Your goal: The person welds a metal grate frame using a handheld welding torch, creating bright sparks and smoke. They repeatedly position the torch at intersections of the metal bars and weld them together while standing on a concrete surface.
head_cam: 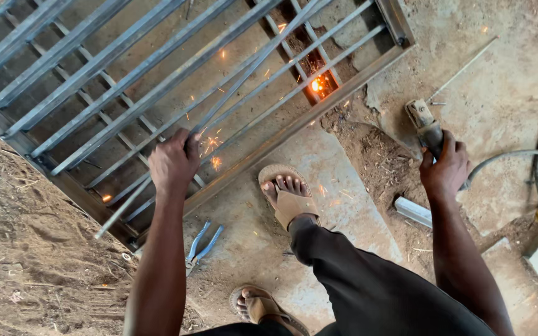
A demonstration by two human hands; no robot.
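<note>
A long thin grey steel rod [219, 112] is clenched in the left hand [172, 163], its axis running diagonally across the grey barred steel gate frame [294, 127]. The right hand [446, 167], clenched on a welding electrode holder [423, 124], lies off the frame.

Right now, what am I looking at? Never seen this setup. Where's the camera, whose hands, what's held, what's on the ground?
There is one picture, from a camera on the person's head looking down at their own arms and sandalled feet. No machine here: two bare hands. The left hand grips a thin metal rod lying across a steel bar grille that rests on dirt and concrete. The right hand holds a welding electrode holder with a cable trailing off. A glowing spot and scattered sparks show on the grille. Blue-handled pliers lie by the left foot; a short metal offcut lies near the right arm.
</note>
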